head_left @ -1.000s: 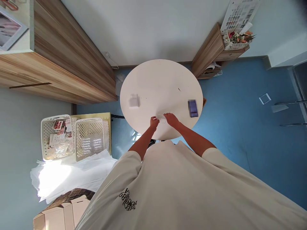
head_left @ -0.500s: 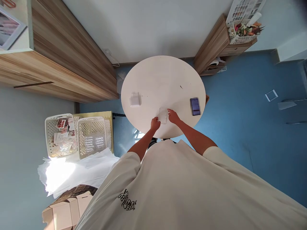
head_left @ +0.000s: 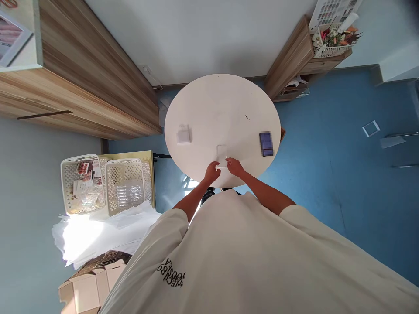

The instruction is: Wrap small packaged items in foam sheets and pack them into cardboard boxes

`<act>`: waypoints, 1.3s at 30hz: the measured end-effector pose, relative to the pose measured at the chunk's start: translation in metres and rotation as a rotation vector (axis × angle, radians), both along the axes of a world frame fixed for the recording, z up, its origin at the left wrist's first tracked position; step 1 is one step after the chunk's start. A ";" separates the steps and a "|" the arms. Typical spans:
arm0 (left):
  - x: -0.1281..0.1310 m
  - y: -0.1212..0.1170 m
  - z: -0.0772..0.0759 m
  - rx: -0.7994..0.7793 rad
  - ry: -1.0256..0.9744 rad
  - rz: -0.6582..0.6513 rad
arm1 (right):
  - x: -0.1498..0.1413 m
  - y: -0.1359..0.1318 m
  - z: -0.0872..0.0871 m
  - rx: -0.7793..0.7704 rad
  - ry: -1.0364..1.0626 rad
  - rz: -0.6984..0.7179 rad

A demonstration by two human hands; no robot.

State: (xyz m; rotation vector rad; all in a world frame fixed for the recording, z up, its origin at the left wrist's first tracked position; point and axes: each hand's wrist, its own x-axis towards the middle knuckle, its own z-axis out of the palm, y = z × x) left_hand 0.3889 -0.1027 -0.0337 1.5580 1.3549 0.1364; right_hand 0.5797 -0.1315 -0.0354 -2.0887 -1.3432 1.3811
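Observation:
A small clear plastic box (head_left: 221,151) lies on the round white table (head_left: 222,100), close to its near edge. At the box's near left corner, the fingers of my left hand (head_left: 212,172) are closed on it. My right hand (head_left: 235,166) pinches the near right corner, its fingertips reaching over the edge. My fingers hide the box's near corners, and its clear walls are hard to make out against the white tabletop.
A whitish translucent stack (head_left: 183,134) sits on the table's left, a dark blurred phone-like object (head_left: 266,144) on its right. White baskets (head_left: 125,162) stand left of the table, one holding clear boxes. Paper sheets (head_left: 108,231) and cardboard (head_left: 88,288) lie nearer. A wooden cabinet (head_left: 290,65) stands behind right.
Both my hands have slid from the sides of the clear box toward its near corners. My right hand has moved nearer to me and closer to my left hand.

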 end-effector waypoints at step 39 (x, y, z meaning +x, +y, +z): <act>-0.040 0.007 0.049 0.155 0.189 0.011 | 0.041 0.026 0.036 0.179 -0.117 0.259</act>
